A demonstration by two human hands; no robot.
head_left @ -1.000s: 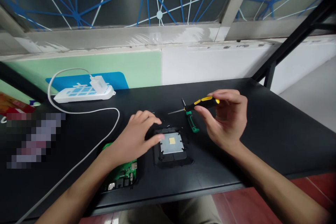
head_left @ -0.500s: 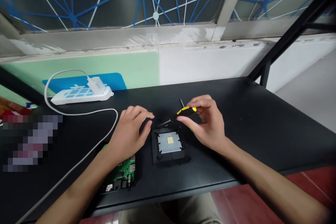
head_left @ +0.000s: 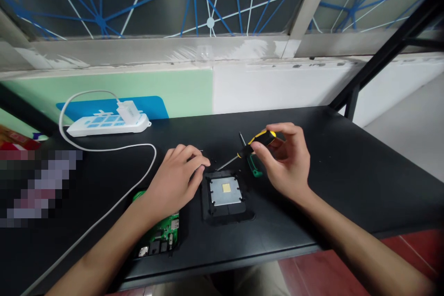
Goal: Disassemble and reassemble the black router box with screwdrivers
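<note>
My right hand (head_left: 286,157) grips a screwdriver (head_left: 262,139) by its black-and-yellow handle. The shaft slants down to the left, its tip just behind a black plastic case part (head_left: 227,216) that carries a silver metal plate (head_left: 218,198) with a pale yellow pad (head_left: 226,188) on it. My left hand (head_left: 180,175) is left of the tip, thumb and forefinger closed together; anything between them is too small to make out. Under my left forearm lies a green circuit board (head_left: 163,231), partly hidden. Behind the screwdriver lies a green-handled tool (head_left: 255,170), partly covered.
A white power strip (head_left: 104,126) with a plugged-in charger (head_left: 128,112) stands at the back left. Its white cable (head_left: 114,201) runs across the black table (head_left: 347,171) beside my left arm. A few tiny dark bits lie behind the case part. A red package (head_left: 17,141) is far left.
My right hand has moved slightly right and turned the screwdriver, uncovering the green handle. My left hand has shifted a little right, and its thumb and forefinger have closed together.
</note>
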